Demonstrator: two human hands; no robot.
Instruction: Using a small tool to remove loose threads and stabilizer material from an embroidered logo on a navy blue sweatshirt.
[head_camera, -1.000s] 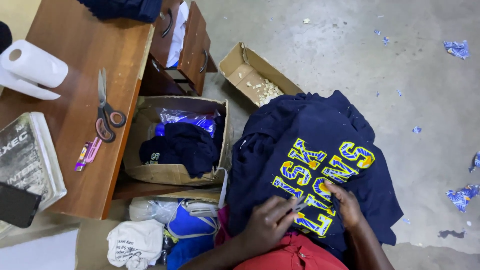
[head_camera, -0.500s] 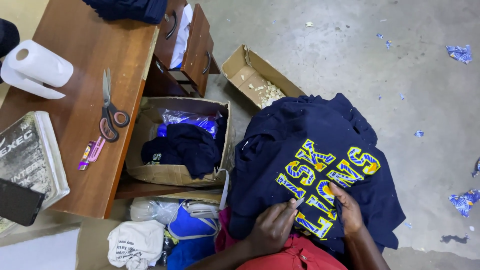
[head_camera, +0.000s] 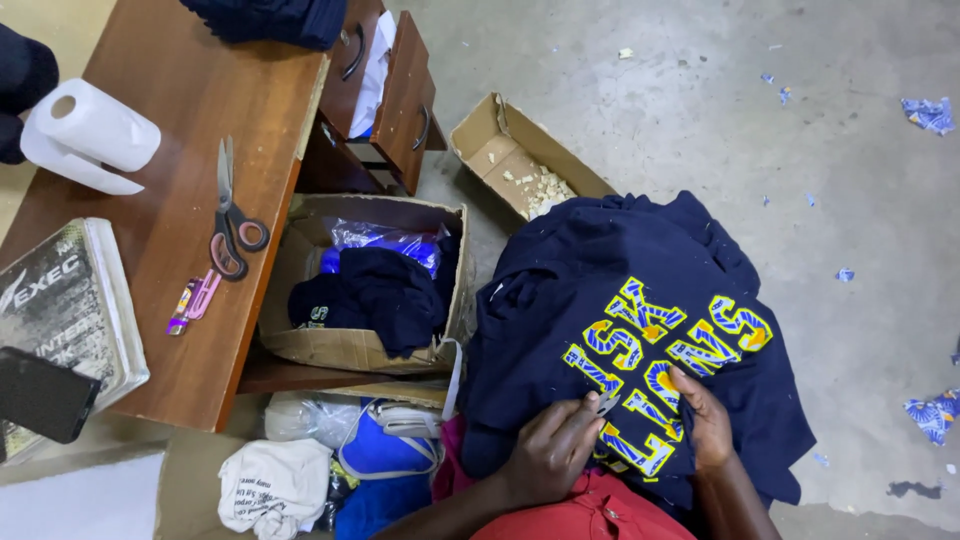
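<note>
A dark navy garment (head_camera: 610, 290) with yellow and blue stitched letters lies spread over my lap. My left hand (head_camera: 548, 452) is closed on a small metal tool (head_camera: 606, 404) whose tip rests against the letters. My right hand (head_camera: 706, 418) lies flat on the cloth just right of the letters, fingers pressing it down. Red clothing (head_camera: 590, 515) shows below my hands.
A cardboard box (head_camera: 310, 345) of navy garments stands to my left beside a brown wooden desk (head_camera: 170, 190). On the desk lie scissors (head_camera: 230, 215), a paper roll (head_camera: 88, 138), a book (head_camera: 65, 300), a black phone (head_camera: 40, 395). Another open box (head_camera: 490, 150) sits on the concrete floor. Bags (head_camera: 330, 460) lie below.
The view has drifted slightly; my left hand has shifted a little along the letters with the tool. My right hand stays pressed on the cloth.
</note>
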